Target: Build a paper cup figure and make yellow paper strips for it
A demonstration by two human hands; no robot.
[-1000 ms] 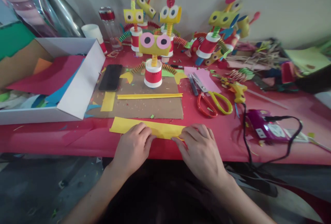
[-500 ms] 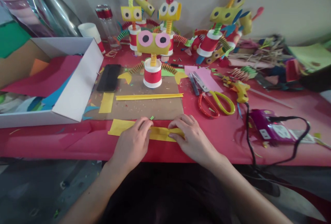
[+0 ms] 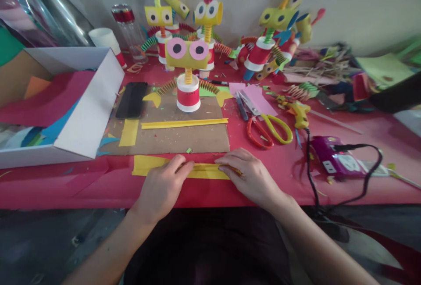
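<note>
A strip of yellow paper (image 3: 143, 165) lies along the front of the red table, with a lengthwise fold showing between my hands. My left hand (image 3: 164, 184) is closed on its middle, thumb and fingers pinching the fold. Farther right, my right hand (image 3: 251, 177) pinches the same strip near its right end. Just beyond, a narrow folded yellow strip (image 3: 184, 123) rests on a brown cardboard sheet (image 3: 197, 138), beside a small yellow paper piece (image 3: 129, 132). A paper-cup figure (image 3: 188, 94) with pink-ringed eyes stands at the cardboard's back edge.
At left are a white box (image 3: 88, 109) of coloured paper and a phone (image 3: 131, 100). Scissors (image 3: 263, 127), a yellow glue gun (image 3: 300, 114) and a purple box (image 3: 337, 158) with a black cable lie right. More cup figures (image 3: 259, 55) stand along the wall.
Both hands stay on the yellow strip, and my left hand's fingers have flattened along the fold. The camera view has shifted slightly, moving the table's things a little to the left.
</note>
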